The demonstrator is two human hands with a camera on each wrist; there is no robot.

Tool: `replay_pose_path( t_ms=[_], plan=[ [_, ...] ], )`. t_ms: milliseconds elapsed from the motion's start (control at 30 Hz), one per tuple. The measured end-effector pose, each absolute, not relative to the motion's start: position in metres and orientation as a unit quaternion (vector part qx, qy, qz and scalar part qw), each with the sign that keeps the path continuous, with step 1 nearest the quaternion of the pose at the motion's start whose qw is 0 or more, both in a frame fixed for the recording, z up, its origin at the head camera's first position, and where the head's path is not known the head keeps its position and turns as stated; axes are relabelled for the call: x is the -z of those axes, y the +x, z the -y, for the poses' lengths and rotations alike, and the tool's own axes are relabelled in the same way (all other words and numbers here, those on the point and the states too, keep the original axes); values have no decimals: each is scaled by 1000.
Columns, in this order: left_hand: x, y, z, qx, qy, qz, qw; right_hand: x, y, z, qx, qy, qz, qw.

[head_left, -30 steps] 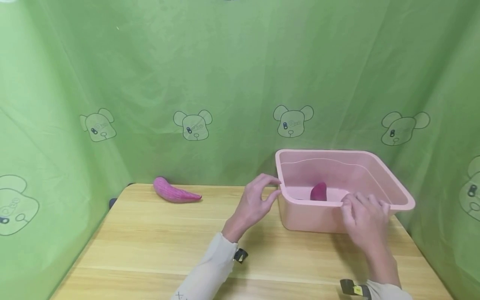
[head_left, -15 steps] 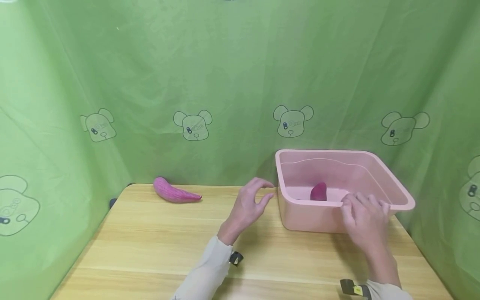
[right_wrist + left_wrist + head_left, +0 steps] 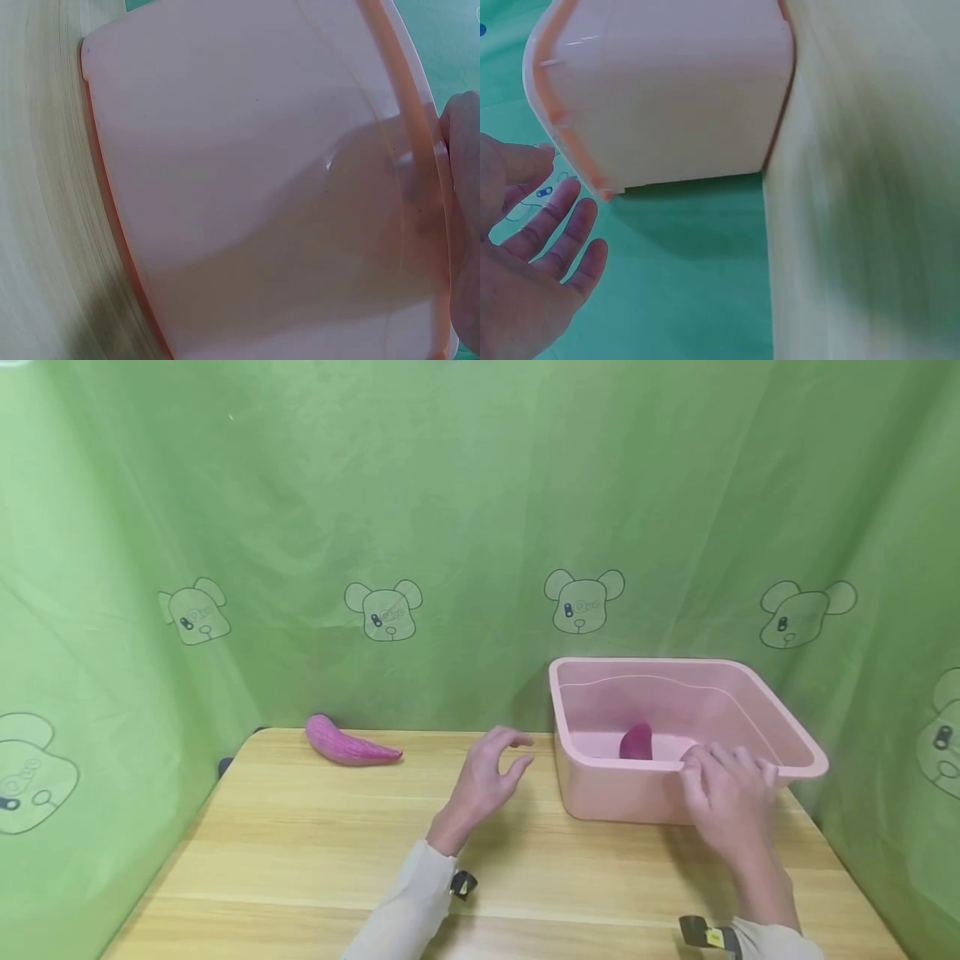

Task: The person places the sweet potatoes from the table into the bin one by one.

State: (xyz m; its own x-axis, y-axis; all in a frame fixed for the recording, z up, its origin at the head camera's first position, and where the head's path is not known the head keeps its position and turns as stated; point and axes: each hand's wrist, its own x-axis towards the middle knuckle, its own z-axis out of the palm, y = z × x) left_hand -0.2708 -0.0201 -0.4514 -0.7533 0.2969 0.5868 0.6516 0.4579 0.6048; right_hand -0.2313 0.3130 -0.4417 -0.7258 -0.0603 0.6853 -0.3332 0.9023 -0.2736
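Note:
A pink plastic tub (image 3: 600, 762) stands at the right of the wooden table (image 3: 300, 843), with a purple sweet potato (image 3: 636, 742) inside it. A second purple sweet potato (image 3: 348, 748) lies at the table's back left. My right hand (image 3: 731, 793) rests on the tub's near rim with its fingers curled over the edge; the right wrist view shows a fingertip (image 3: 463, 127) against the tub (image 3: 247, 187). My left hand (image 3: 491, 768) hovers just left of the tub, fingers loosely curved and holding nothing. The left wrist view shows the left hand (image 3: 532, 262) apart from the tub (image 3: 675, 90).
A green cloth with bear prints (image 3: 480, 527) hangs close behind the table and along both sides. The table's front edge is near me. Both sleeves are pale, and a small tag (image 3: 705, 933) sits at the right wrist.
My left hand has let go of the tub's near left corner and drawn back to the left. The right hand and the tub have stayed put.

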Motion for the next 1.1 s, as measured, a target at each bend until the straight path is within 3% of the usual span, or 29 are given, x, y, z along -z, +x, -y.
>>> replay_pose_path(
  t_ms=[1100],
  plan=[
    [482,-281,60,390,-222,879,163,442,-232,-313,-190,107,908,357]
  ],
)
